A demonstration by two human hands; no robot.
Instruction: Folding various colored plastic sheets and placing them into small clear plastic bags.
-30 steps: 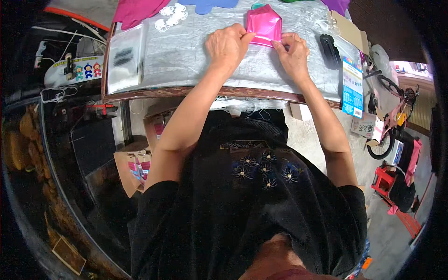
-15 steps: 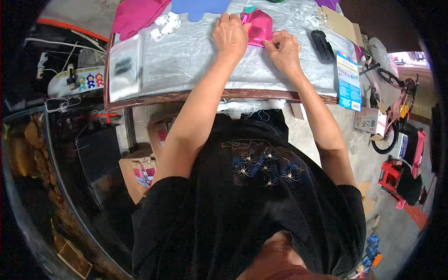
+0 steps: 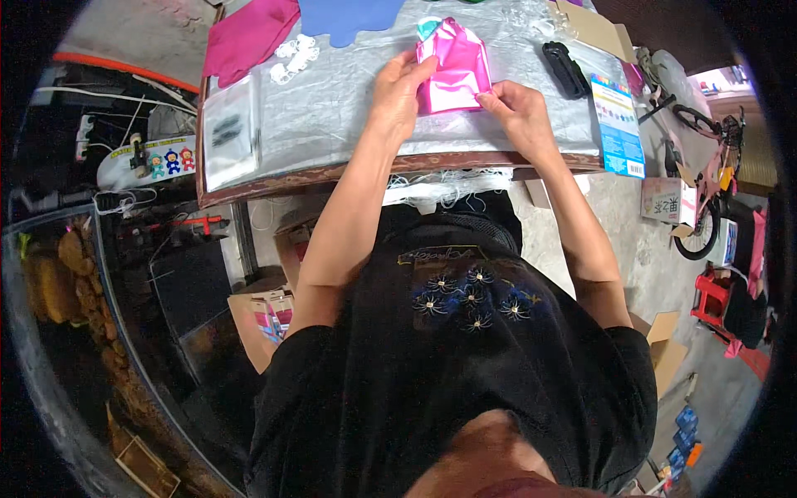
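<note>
A shiny pink foil pouch [image 3: 455, 68] is stretched between my two hands over the far part of the table. My left hand [image 3: 397, 98] grips its left edge, thumb laid across the front and the other fingers behind. At the lower right corner, my right hand [image 3: 523, 120] pinches the foil between thumb and fingers. A small teal piece [image 3: 428, 29] shows at the pouch's top left; whether it is attached I cannot tell. To the left lie white ring-shaped pieces [image 3: 295, 58], a magenta sheet [image 3: 249, 37] and a blue sheet [image 3: 349, 18].
Clear plastic bags [image 3: 232, 133] lie at the table's left. On the right are a black tool-like object [image 3: 566, 70], a blue-and-white printed package [image 3: 617, 124] and an open cardboard box [image 3: 594, 29]. A pink bicycle [image 3: 707, 174] and a red stool [image 3: 711, 299] stand on the floor to the right.
The pink pouch has come nearer to me and now shows more of its front. My left thumb has moved onto its face, and both hands have shifted nearer.
</note>
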